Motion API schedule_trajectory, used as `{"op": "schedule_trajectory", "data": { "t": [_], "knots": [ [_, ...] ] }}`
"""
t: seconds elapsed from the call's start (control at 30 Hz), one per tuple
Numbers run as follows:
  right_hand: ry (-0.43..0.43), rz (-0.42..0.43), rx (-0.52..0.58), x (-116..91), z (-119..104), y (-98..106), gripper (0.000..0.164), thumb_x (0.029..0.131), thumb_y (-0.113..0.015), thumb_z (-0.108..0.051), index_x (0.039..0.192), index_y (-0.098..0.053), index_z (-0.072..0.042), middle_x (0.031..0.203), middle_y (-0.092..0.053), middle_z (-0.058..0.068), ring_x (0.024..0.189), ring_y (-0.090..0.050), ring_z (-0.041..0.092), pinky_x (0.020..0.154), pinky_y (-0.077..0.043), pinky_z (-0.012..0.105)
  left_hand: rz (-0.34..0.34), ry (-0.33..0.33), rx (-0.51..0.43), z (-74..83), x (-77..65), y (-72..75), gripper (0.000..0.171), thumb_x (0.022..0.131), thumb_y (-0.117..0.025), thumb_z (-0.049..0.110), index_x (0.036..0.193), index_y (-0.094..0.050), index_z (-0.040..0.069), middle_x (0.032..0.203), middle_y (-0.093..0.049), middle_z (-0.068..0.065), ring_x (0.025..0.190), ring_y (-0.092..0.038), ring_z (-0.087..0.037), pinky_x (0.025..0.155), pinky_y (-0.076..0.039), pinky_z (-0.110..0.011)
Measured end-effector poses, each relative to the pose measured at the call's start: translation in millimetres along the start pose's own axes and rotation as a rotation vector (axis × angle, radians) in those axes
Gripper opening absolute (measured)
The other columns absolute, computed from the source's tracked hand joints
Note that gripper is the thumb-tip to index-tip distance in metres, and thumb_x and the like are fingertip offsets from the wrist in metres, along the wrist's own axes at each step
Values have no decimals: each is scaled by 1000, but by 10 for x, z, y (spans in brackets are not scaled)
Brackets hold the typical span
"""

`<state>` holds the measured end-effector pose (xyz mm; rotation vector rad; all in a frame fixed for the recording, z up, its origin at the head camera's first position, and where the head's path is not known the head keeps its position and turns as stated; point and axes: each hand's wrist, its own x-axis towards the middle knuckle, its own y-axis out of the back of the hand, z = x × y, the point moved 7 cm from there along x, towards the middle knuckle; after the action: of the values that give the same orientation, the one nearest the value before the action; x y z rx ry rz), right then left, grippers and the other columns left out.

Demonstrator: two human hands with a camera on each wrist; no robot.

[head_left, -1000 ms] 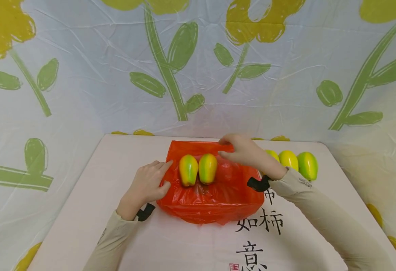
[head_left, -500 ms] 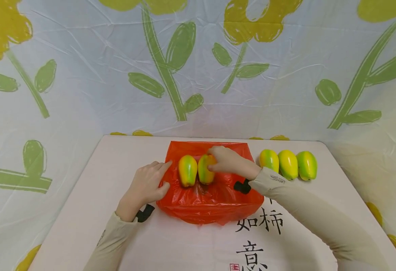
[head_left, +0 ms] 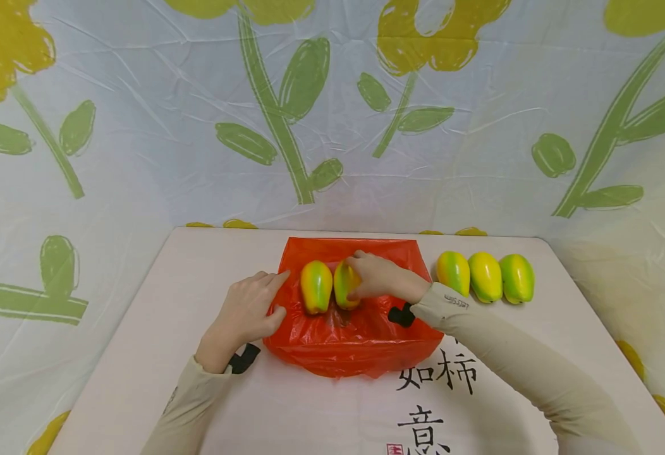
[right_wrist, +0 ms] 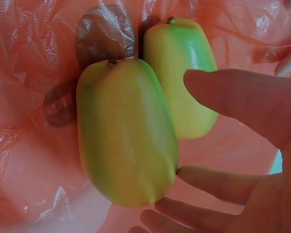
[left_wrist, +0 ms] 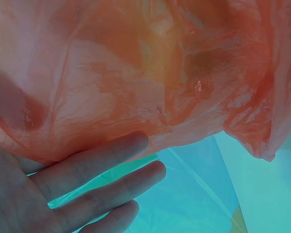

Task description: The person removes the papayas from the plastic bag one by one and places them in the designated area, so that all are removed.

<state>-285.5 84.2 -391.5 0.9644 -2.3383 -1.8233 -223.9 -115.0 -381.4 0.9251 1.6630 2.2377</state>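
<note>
A red plastic bag (head_left: pixel 378 327) stands box-shaped on the table, with two yellow-green papayas on its red film. The left papaya (head_left: pixel 317 287) sits beside the right papaya (head_left: pixel 342 287), which my right hand (head_left: pixel 380 277) partly covers. In the right wrist view, fingertips (right_wrist: pixel 186 172) meet the lower edge of the nearer papaya (right_wrist: pixel 126 136). The thumb (right_wrist: pixel 223 87) stretches out apart from it, overlapping the other papaya (right_wrist: pixel 179 43). My left hand (head_left: pixel 250 306) lies along the bag's left side, its fingers (left_wrist: pixel 111 145) extended against the film.
Three more papayas (head_left: pixel 485 278) stand in a row at the table's back right. Black brush characters (head_left: pixel 456 371) are printed on the pale table cover (head_left: pixel 287 417). A flower-patterned cloth (head_left: pixel 452 164) hangs behind and on both sides.
My right hand has come left and down from the bag's back right corner onto the right papaya, uncovering the third papaya of the row. The left hand stays put.
</note>
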Motion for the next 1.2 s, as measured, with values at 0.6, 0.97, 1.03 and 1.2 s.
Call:
{"op": "schedule_trajectory", "data": {
  "t": [0.6,0.97,1.03,1.2],
  "knots": [
    [45,-32,53,25,-13,-99,70,76,-85,-22,136,-49,-14,132,-41,14,105,-54,28,87,-55,40,2,-5,2,7,-6,-31,56,76,-60,21,128,-63,0,110,-71,-12,95,-66,-27,71,-57,-42],
    [-35,-34,-27,90,37,-207,84,75,-86,-25,147,-43,-24,139,-35,14,103,-53,30,84,-56,40,8,-13,3,25,-10,-13,56,76,-59,21,128,-63,0,109,-71,-11,94,-66,-26,70,-57,-41],
    [-36,-31,-40,97,40,-212,84,74,-86,-25,145,-43,-24,136,-36,14,104,-53,30,84,-55,40,12,-16,3,27,-12,-15,56,76,-58,21,127,-64,-1,108,-71,-11,93,-66,-26,69,-57,-41],
    [-22,-32,-65,99,36,-224,85,74,-86,-26,145,-41,-24,134,-40,13,111,-49,30,90,-53,43,16,-19,4,29,-17,-15,56,76,-58,21,127,-64,-1,107,-72,-12,92,-66,-26,68,-57,-41]
  ]
}}
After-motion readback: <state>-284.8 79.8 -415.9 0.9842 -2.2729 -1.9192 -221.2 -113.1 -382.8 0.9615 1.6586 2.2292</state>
